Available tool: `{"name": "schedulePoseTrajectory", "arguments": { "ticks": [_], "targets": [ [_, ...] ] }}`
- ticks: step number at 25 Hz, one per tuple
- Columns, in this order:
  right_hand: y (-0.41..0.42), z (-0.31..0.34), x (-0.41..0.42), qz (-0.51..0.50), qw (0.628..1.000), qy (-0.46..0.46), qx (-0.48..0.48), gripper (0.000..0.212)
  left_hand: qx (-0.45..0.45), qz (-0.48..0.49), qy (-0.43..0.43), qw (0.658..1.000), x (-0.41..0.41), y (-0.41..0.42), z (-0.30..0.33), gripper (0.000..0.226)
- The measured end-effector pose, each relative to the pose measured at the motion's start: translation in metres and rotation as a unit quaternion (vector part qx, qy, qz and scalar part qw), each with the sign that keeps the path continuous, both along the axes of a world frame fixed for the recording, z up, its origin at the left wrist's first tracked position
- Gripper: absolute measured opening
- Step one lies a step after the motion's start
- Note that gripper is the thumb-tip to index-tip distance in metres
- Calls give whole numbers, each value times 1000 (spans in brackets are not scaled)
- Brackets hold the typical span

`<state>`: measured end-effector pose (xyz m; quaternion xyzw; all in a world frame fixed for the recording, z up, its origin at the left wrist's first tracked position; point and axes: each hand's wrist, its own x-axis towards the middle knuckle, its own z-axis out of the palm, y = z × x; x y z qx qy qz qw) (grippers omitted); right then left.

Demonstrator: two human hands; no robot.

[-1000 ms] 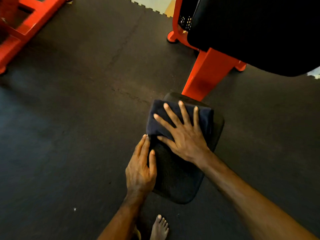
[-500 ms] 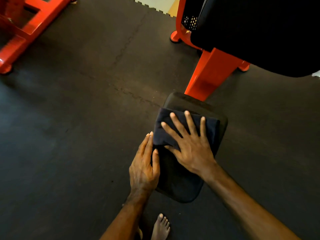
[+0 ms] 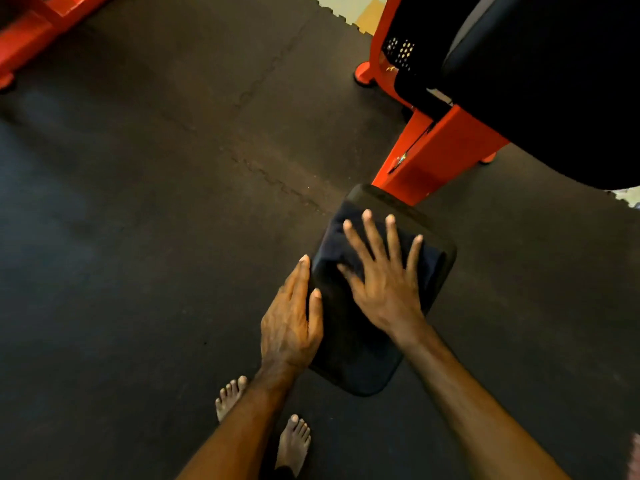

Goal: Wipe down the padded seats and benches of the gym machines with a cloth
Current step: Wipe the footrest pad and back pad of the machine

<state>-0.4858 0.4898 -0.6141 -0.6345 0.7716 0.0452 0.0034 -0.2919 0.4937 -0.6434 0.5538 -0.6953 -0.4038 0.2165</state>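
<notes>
A small black padded seat (image 3: 360,362) sits low on an orange machine post (image 3: 426,161). A folded dark cloth (image 3: 334,244) lies across the seat's far half. My right hand (image 3: 384,282) presses flat on the cloth, fingers spread and straight. My left hand (image 3: 289,323) rests along the seat's left edge, fingers straight, thumb lying on the pad's top. A large black back pad (image 3: 554,84) hangs above at the upper right.
Dark rubber floor tiles (image 3: 156,220) spread all around. Another orange machine frame (image 3: 31,36) stands at the upper left. My bare feet (image 3: 292,441) are just below the seat. A pale floor patch (image 3: 349,6) shows past the mat's edge.
My right hand has slid the cloth a little back along the seat, away from the far end. The left hand holds its place on the seat's left edge.
</notes>
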Motion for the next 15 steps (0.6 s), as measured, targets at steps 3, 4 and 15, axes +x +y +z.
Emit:
{"name": "schedulePoseTrajectory", "arguments": {
  "ticks": [3, 4, 15],
  "targets": [
    [-45, 0, 32, -70, 997, -17, -1, 73, 13, -1, 4, 1000, -1, 1, -2, 58],
    [-40, -1, 41, -14, 1000, -7, 8, 73, 32, 1, 18, 999, 0, 2, -4, 55],
    [-22, 5, 63, 195, 978, -1, 77, 75, 139, 225, 160, 951, 24, 66, 8, 45]
  ]
}}
